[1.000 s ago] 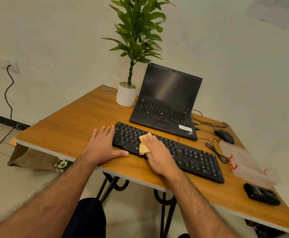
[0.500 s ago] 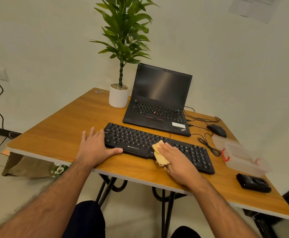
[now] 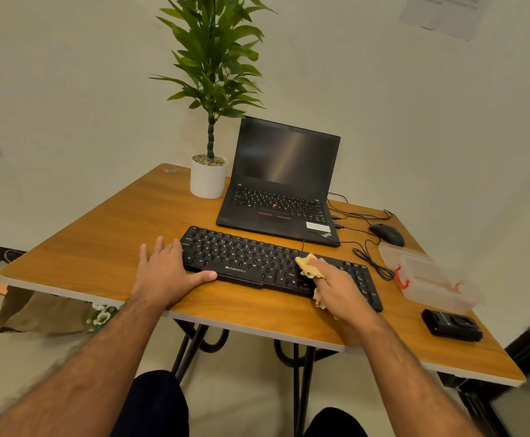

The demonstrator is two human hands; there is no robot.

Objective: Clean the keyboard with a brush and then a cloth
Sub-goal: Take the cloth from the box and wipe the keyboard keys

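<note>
A black keyboard (image 3: 251, 263) lies across the wooden table (image 3: 99, 247) near its front edge. My left hand (image 3: 162, 272) lies flat at the keyboard's left end, fingers straight and thumb along its front edge. My right hand (image 3: 339, 285) holds a crumpled yellow cloth (image 3: 308, 268) and presses it on the keys in the right half of the keyboard. Part of the cloth hangs out below my palm. No brush is in view.
An open black laptop (image 3: 282, 187) stands behind the keyboard, with a potted plant (image 3: 208, 175) to its left. A black mouse (image 3: 386, 234) and cables, a clear plastic box (image 3: 427, 275) and a small black device (image 3: 451, 324) sit at the right.
My right hand has slid the cloth rightward along the keyboard, from its left-middle to its right half. My left hand has stayed at the left end.
</note>
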